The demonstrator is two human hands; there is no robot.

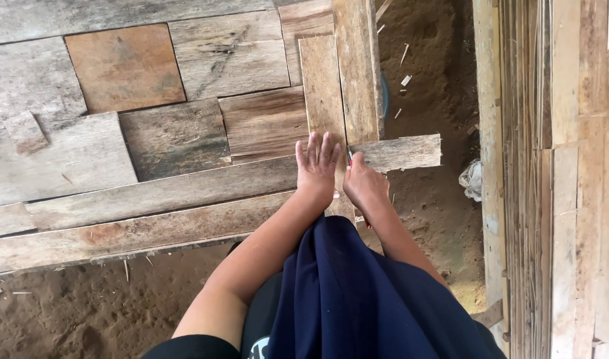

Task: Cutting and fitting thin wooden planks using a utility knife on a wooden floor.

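— What lies at the far left?

— Weathered boards [71, 159] laid flat as a rough platform, with a reddish square panel [126, 66] among them and sandy ground [85, 312] near the lower edge.

— And the hands?

— The left hand [315, 167] lies flat, fingers spread, palm pressing on a narrow upright plank [323, 93] where it crosses a long horizontal board [397, 151]. Just right of it, the right hand [364, 183] is curled closed around a thin tool, apparently a pencil [349, 157] with a reddish tip, held at the plank's right edge.

— So which step is this?

— It looks like marking: the plank is held still while a line is drawn along its edge. I judge the next move calls for steady pressure from the flat hand and a straight pull of the tip.

— What can't you make out?

— The tool itself is mostly hidden inside the fist, so I cannot be sure what it is. Any mark on the wood is too faint to see. Dark blue clothing [357, 299] covers the near boards, and the stacked slats [557, 166] at right are cut off.
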